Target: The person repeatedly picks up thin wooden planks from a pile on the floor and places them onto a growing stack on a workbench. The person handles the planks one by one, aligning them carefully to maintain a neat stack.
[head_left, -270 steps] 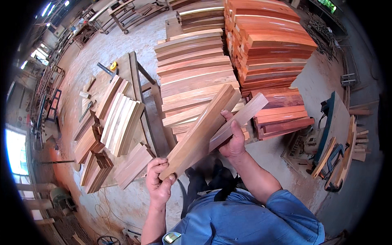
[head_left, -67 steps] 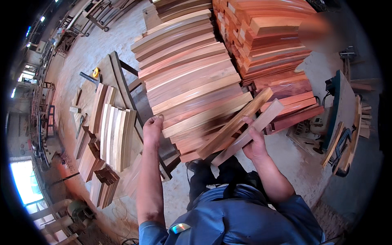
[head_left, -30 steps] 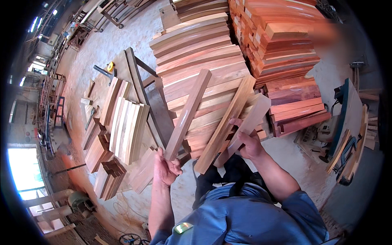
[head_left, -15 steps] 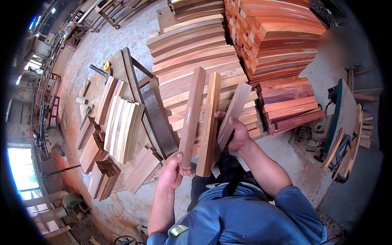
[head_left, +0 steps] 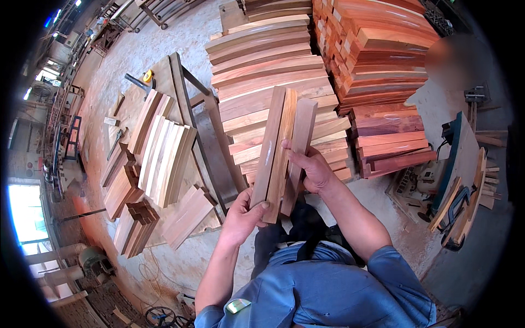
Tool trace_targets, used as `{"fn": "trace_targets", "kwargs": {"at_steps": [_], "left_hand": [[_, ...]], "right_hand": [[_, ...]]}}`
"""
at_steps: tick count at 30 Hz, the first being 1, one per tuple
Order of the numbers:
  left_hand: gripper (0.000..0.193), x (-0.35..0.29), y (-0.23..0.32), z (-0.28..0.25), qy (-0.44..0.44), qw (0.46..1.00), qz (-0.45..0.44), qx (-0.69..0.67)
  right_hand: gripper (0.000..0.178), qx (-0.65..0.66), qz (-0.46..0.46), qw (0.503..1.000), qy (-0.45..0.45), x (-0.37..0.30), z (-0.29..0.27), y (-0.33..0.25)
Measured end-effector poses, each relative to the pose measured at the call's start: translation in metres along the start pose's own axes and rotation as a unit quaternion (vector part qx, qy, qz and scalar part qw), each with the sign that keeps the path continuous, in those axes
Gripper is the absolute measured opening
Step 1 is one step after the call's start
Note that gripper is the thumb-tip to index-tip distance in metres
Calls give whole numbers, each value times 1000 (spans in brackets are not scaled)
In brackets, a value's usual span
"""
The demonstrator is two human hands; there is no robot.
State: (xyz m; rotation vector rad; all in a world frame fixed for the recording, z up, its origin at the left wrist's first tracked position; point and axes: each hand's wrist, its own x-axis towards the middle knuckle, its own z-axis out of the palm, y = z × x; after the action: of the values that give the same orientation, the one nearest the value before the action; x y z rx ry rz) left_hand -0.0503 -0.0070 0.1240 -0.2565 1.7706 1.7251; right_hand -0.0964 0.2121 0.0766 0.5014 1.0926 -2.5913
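Observation:
I hold three reddish-brown wooden boards point(head_left: 283, 143) side by side, standing nearly upright in front of me. My left hand point(head_left: 244, 212) grips their lower ends, thumb across the front. My right hand point(head_left: 307, 167) clasps the rightmost board at mid-length from the right side. Behind the boards lies a fanned stack of long curved planks point(head_left: 257, 60), and to its right a tall pile of short reddish blocks point(head_left: 377, 49).
A dark metal frame point(head_left: 210, 136) stands left of the plank stack. Pale curved planks point(head_left: 164, 150) and smaller board bundles point(head_left: 134, 218) lie on the concrete floor at left. A power saw with offcuts point(head_left: 456, 186) sits at right. A hammer point(head_left: 136, 82) lies far left.
The boards were spread apart in a fan; both hands have brought them together into one tight upright bundle.

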Motion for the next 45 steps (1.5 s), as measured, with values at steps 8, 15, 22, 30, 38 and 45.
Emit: {"fn": "trace_targets", "kwargs": {"at_steps": [8, 15, 22, 30, 38, 45], "left_hand": [[39, 28, -2, -10, -5, 994, -13, 109], [44, 22, 23, -19, -53, 998, -11, 30], [42, -53, -30, -116, 47, 977, 186, -88], [39, -159, -79, -285, 406, 830, 130, 358], [41, -236, -162, -473, 448, 700, 86, 550], [36, -235, -182, -526, 455, 674, 129, 567]], "right_hand": [[39, 34, -4, 999, 4, 6, -4, 7], [43, 51, -36, 995, -73, -9, -25, 7], [48, -15, -95, 984, -150, -34, -15, -12], [49, -51, -97, 984, -143, -34, 43, 26], [47, -30, -79, 985, -150, -27, 109, 81], [47, -49, -81, 986, -137, -22, 161, 124]]}}
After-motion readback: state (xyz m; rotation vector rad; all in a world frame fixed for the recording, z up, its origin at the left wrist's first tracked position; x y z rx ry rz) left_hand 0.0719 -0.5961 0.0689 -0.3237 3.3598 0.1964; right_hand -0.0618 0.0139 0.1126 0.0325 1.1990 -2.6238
